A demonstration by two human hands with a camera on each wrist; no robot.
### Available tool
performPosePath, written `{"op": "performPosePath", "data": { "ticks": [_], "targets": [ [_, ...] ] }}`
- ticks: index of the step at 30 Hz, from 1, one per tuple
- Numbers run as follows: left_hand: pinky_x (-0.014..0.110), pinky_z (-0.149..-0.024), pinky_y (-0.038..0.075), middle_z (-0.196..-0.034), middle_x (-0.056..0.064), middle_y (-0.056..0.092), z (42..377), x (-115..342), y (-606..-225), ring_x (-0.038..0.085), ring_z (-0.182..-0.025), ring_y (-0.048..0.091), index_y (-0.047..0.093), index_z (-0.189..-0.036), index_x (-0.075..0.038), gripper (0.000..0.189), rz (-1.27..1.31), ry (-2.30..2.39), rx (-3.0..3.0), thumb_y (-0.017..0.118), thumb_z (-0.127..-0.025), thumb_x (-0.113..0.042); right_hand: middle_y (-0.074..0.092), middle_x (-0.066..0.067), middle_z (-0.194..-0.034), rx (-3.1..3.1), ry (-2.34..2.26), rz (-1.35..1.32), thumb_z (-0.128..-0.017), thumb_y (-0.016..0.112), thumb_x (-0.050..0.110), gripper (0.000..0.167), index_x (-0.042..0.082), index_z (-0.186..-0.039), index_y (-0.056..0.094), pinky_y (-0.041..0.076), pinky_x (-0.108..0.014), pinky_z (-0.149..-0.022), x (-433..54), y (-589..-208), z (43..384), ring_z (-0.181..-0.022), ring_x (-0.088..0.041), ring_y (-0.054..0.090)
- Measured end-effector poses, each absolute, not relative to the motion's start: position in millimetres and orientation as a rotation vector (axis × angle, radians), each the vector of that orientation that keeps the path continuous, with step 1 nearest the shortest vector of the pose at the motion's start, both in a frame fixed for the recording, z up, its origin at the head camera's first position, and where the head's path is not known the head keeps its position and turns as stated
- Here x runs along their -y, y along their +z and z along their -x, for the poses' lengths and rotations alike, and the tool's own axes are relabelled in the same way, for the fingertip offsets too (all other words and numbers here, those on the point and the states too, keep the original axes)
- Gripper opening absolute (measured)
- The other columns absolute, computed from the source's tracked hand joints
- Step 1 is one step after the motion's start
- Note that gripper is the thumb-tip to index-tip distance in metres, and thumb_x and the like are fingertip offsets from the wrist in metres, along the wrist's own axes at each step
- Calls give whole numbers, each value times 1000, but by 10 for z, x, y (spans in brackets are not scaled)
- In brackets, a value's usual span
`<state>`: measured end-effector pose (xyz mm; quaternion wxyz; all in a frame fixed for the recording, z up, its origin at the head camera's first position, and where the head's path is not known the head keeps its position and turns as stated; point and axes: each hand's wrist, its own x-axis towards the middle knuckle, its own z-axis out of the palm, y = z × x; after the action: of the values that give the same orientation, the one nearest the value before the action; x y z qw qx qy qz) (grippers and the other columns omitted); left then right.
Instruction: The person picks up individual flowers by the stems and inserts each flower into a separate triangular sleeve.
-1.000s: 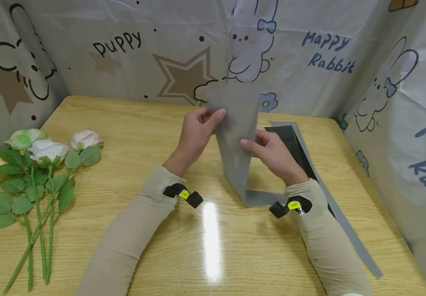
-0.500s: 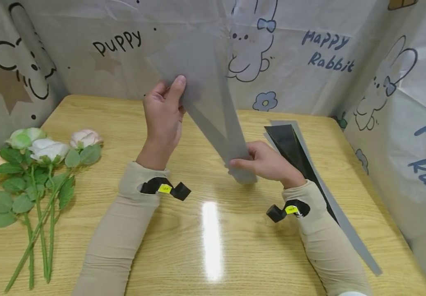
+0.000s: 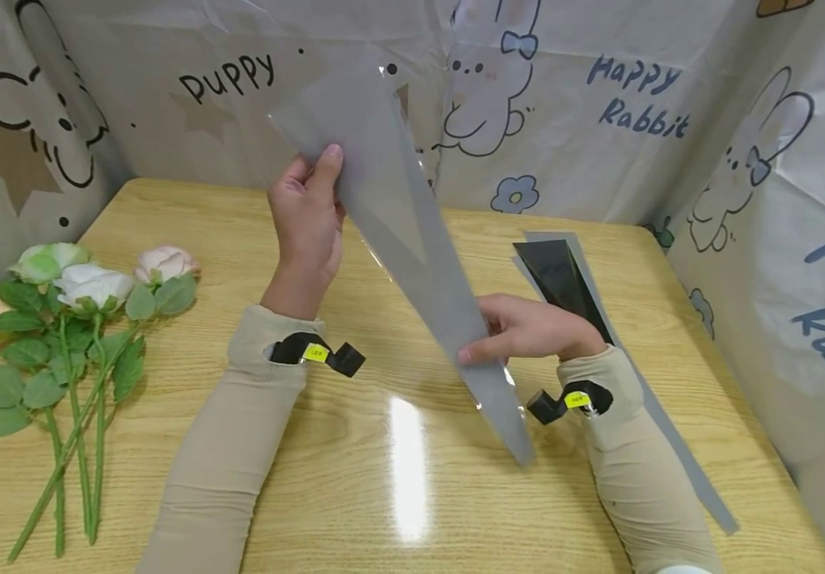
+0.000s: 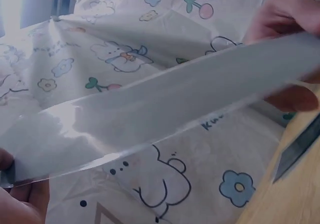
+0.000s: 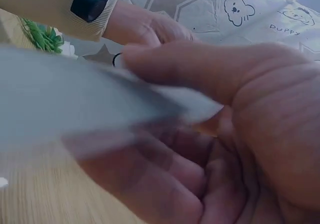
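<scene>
A long, translucent grey sheet of wrapping paper, folded into layers, is held slantwise in the air. It runs from upper left at the back wall down to a narrow end near the middle of the table. My left hand pinches its left edge near the wide top, thumb in front. Lower down, my right hand grips the strip from the right, with the thumb across its face. In the left wrist view the sheet stretches between both hands, its glossy edge catching light. The right wrist view shows it blurred beside my right thumb.
Black and grey folded sheets lie at the table's right, partly beneath my right forearm. Several artificial roses with crossed green stems lie at left. A printed cloth walls the back and sides of the wooden table.
My left hand has moved left and up. The sheet, at first bent with its tail on the table, now stretches out straighter, its narrow end swung toward me. My right hand has lowered a little.
</scene>
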<state>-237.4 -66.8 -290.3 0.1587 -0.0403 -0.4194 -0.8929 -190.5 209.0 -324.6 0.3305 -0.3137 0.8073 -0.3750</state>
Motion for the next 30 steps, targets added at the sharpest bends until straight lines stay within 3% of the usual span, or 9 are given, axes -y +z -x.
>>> {"op": "performPosePath", "data": {
  "ticks": [6,10,13,16,23,30],
  "targets": [
    [21,-72,57,-98,4,73,2444,587,-3088,11,-84,68,71,-123,-1,27,76,-2486,1620,68,-101,-16,77,-15,-115,-2060,-1139,763,-105,63,25,43,9,-143,52,65,-42,-83,-2141,-3293,1973,-99,-30,76],
    [36,-98,61,-119,15,75,2441,477,-3197,18,-112,72,64,-138,-3,41,138,-2409,1937,67,-102,-22,77,-13,-112,-2110,-1165,744,-105,62,27,36,10,-137,58,64,-39,-90,-2182,-3346,2041,-102,-37,75],
    [44,-106,57,-129,20,72,2436,390,-3265,25,-123,70,62,-141,-4,44,182,-2352,2091,67,-102,-23,78,-11,-112,-2167,-1176,703,-105,63,26,35,12,-137,60,64,-37,-90,-2212,-3376,2095,-104,-36,75],
    [45,-107,56,-131,20,72,2429,313,-3321,27,-124,69,63,-140,-4,43,221,-2308,2201,68,-101,-23,77,-13,-113,-2225,-1194,661,-105,63,24,35,10,-137,61,63,-36,-91,-2238,-3391,2139,-104,-30,75],
    [41,-104,57,-126,18,74,2426,243,-3410,20,-112,71,66,-135,-5,41,348,-2214,2363,69,-100,-26,72,-13,-126,-2431,-1190,629,-104,65,27,42,14,-143,59,61,-44,-99,-2309,-3355,2213,-113,-31,72],
    [42,-106,57,-128,17,74,2454,278,-3418,23,-115,72,65,-138,-6,44,367,-2191,2389,70,-100,-27,71,-8,-126,-2608,-1524,488,-104,63,33,37,13,-136,62,61,-28,-95,-2322,-3134,2259,-108,-20,74]
  ]
}}
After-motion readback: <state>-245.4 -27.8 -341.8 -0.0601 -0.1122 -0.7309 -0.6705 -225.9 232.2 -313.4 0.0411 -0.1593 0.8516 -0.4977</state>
